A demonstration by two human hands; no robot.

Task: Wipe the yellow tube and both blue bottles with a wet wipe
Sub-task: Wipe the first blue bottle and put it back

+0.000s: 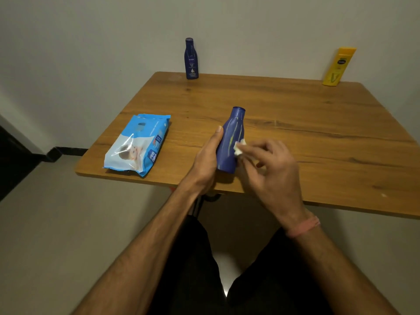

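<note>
Item, far left on the table [318, 123]: wipe pack [136, 145], lying flat near the front edge, well apart from the work. Item, far edge by the wall: second blue bottle [191, 58], upright, label facing me, not in hand. Item, my left hand [208, 160]: wrapped along the near bottle [230, 142], thumb laid up its left side, holding it tilted with the base on or just above the tabletop and the neck pointing away from me. Item, the wipe [239, 148]: a small white wad pinched in the curled fingertips of my right hand [270, 164], pressed against the bottle's right flank about mid-body. Pale streaks run lengthwise on the blue surface. To do this step well, I judge: keep the left grip firm so the bottle does not roll, stroke along the streaks from shoulder to base, then turn the bottle to reach the side under my palm. Item, far right corner: yellow tube [338, 67], standing on its cap end by the wall, untouched for now.
</note>
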